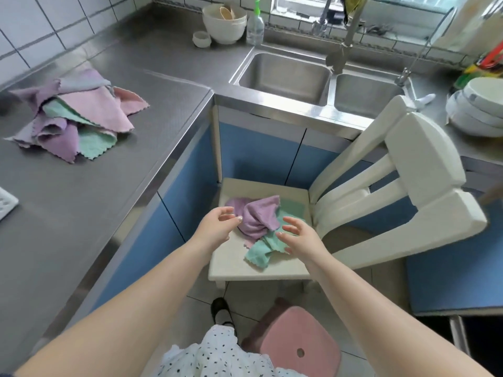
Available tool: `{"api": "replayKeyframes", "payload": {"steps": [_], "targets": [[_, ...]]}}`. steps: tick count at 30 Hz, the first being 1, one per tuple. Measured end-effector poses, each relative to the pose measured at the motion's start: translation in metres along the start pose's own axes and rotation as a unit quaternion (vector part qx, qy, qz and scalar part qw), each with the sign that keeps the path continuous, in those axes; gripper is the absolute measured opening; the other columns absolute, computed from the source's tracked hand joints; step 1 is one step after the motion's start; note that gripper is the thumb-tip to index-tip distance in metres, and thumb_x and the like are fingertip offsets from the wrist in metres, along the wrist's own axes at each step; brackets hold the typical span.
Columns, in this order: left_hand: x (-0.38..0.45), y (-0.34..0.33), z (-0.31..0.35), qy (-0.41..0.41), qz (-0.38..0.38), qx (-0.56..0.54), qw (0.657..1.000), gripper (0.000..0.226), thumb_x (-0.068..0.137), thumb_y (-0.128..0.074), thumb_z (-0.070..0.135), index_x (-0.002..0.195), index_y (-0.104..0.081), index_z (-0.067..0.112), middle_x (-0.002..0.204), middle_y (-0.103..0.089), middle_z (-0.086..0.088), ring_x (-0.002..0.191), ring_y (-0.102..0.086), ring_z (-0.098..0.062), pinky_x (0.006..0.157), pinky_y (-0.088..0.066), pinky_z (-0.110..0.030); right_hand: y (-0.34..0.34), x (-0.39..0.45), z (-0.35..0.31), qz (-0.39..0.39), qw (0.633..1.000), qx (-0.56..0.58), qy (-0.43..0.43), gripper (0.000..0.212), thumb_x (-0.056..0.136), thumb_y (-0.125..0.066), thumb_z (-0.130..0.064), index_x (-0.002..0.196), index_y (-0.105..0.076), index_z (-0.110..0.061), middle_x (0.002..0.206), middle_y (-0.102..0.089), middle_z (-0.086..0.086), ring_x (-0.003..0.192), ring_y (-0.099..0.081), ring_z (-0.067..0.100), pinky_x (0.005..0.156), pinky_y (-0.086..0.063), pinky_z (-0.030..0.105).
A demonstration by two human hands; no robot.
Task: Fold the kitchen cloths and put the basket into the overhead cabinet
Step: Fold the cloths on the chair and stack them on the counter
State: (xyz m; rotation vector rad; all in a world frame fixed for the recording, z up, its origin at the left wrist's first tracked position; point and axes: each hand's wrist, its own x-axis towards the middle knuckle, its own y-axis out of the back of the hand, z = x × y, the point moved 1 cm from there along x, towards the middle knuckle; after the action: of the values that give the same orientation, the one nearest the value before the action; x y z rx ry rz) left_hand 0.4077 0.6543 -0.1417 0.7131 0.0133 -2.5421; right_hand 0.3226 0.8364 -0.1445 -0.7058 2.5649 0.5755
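Both of the person's bare arms reach forward and down over a white chair (pixel 424 170) that is tucked into the corner of the steel counter (pixel 89 191), its seat (pixel 261 270) facing us and its slatted back off to the right. The left hand (pixel 217 227) hangs above the seat's left side with its fingers loosely curled and spread, gripping nothing. The right hand (pixel 300 236) hangs above the seat's right side, palm turned inward, fingers relaxed and apart, also holding nothing; whether its fingertips brush the fabric below I cannot tell. Between and just beyond the two hands a crumpled purple cloth (pixel 255 216) lies on the seat, heaped on top of a mint-green cloth (pixel 261 250) that trails toward the front edge, with a sliver of pink showing beneath them. A second, bigger heap of unfolded cloths (pixel 79 115) in purple, pink, green and grey sits well apart on the counter to the left. At the far left edge of the counter a corner of a white perforated plastic thing (pixel 6 204) pokes in; it may be a basket, but too little shows to say. Farther back sit a double steel sink (pixel 321 77), a white bowl (pixel 224 24) and a soap pump bottle (pixel 255 25). A pink stool (pixel 299 341) stands on the tiled floor in front of the chair.
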Motion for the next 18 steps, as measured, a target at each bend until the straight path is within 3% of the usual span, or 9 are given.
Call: {"api": "replayKeyframes", "payload": {"steps": [7, 10, 18], "targets": [[0.096, -0.005, 0.02, 0.029, -0.034, 0.028, 0.999, 0.034, 0.089, -0.062, 0.024, 0.121, -0.053, 0.021, 0.117, -0.058, 0.003, 0.113, -0.054, -0.014, 0.099, -0.045, -0.036, 0.003, 0.075, -0.026, 0.019, 0.999, 0.002, -0.048, 0.048, 0.089, -0.063, -0.017, 0.134, -0.047, -0.019, 0.125, -0.054, 0.001, 0.101, -0.056, 0.013, 0.085, -0.048, 0.03], [0.129, -0.009, 0.022, 0.043, -0.043, 0.033, 0.998, 0.035, 0.088, -0.063, 0.024, 0.122, -0.054, 0.02, 0.117, -0.059, 0.003, 0.111, -0.054, -0.013, 0.103, -0.042, -0.037, 0.005, 0.099, -0.03, 0.027, 0.998, 0.002, -0.063, 0.049, 0.087, -0.065, -0.018, 0.133, -0.048, -0.019, 0.126, -0.054, 0.003, 0.105, -0.055, 0.015, 0.091, -0.047, 0.031], [0.169, -0.03, -0.012, 0.095, -0.062, 0.019, 0.993, 0.031, 0.089, -0.063, 0.02, 0.118, -0.054, 0.018, 0.114, -0.059, 0.001, 0.109, -0.055, -0.013, 0.089, -0.042, -0.026, 0.016, 0.143, 0.0, 0.026, 0.993, -0.039, -0.11, 0.051, 0.087, -0.065, -0.015, 0.135, -0.047, -0.016, 0.131, -0.053, 0.007, 0.101, -0.056, 0.014, 0.09, -0.046, 0.029]]}}
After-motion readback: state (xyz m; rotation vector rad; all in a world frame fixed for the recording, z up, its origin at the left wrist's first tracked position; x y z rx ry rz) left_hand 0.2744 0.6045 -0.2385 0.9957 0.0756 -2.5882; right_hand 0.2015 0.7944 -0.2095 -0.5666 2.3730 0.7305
